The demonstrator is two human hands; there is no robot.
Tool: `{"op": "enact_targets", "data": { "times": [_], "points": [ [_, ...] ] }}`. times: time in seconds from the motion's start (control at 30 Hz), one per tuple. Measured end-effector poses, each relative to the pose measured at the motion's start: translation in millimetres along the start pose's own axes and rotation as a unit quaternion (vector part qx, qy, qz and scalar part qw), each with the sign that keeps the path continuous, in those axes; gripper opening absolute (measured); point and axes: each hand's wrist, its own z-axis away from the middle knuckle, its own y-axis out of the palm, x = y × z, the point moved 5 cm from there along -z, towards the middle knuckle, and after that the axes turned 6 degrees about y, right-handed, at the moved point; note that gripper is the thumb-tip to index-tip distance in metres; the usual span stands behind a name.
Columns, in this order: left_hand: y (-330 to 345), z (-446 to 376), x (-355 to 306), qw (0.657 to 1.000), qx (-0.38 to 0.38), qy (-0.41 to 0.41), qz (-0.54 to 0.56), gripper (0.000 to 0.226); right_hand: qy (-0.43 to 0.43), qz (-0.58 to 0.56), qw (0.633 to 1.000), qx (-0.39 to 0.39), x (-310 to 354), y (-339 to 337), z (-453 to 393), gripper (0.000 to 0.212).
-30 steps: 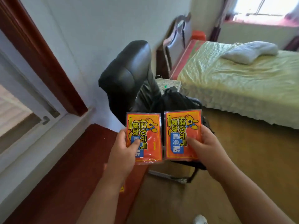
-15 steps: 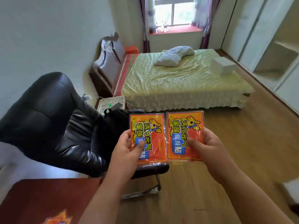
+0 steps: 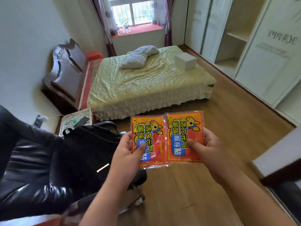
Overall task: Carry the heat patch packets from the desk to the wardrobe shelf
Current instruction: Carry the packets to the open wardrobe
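Observation:
I hold two orange-red heat patch packets side by side in front of me, above the wooden floor. My left hand (image 3: 128,154) grips the left packet (image 3: 149,137) with the thumb across its face. My right hand (image 3: 206,147) grips the right packet (image 3: 184,134) the same way. Both packets carry yellow lettering and a cartoon animal. The white wardrobe (image 3: 254,51) stands along the right wall, with an open section showing bare shelves (image 3: 236,36).
A black leather chair (image 3: 27,173) with a black bag (image 3: 84,149) on it sits at the left. A bed with a green cover (image 3: 146,82) holds a white box (image 3: 185,61) and a pillow. A dark cabinet edge (image 3: 280,170) juts in at the right. Wooden floor lies between bed and wardrobe.
The view has swung right from the desk and window frame toward the bed and wardrobe. Both hands keep the packets held in the same way.

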Motion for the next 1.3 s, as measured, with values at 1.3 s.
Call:
{"op": "enact_targets", "data": {
  "times": [1.3],
  "points": [
    [160.4,-400.5,12.7,0.983,0.182,-0.025,0.002,0.028,0.039,-0.014,0.956,-0.29,45.5,-118.9,-275.2,0.022]
  ]
}}
